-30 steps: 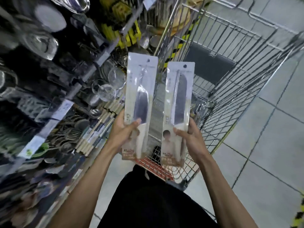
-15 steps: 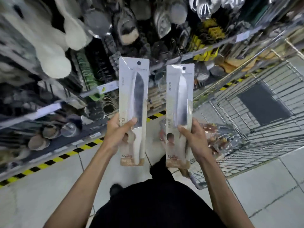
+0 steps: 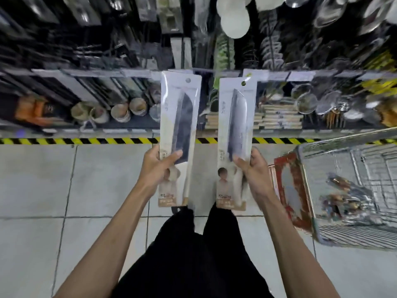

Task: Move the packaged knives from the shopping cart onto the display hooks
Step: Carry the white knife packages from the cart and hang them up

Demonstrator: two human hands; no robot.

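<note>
Now, from the head camera, we have one knife pack in each hand: our left hand (image 3: pixel 159 166) grips the left pack (image 3: pixel 180 117) low down, thumb across the front near the heel of the blade and fingers round the card's edge, and our right hand (image 3: pixel 254 171) grips the right pack (image 3: pixel 237 117) the same way. Both packs stand upright, side by side but apart, raised in front of the shelf (image 3: pixel 86 73). We judge them light yet top-long: most of the card and nearly the whole blade rise above the grip, so a loose hold would let them sway. The card looks stiff enough to stay straight. The clear film over the blade is smooth and may slide under a thumb, and with the edge covered a firm squeeze seems safe. For hanging, we think a hold higher up, just below the hole (image 3: pixel 188 80) at the top, would steer a pack better. Beyond the grips the shelf is crowded with hanging utensils, cups and strainers, all blurred, and we cannot tell which hook is free. Those goods could catch the card tops. Below the grips the tape (image 3: pixel 86 141) runs along the floor. Right of the right hand stands the cart (image 3: pixel 343 235), with a red pack (image 3: pixel 294 190) at its near end and more packs inside.
</note>
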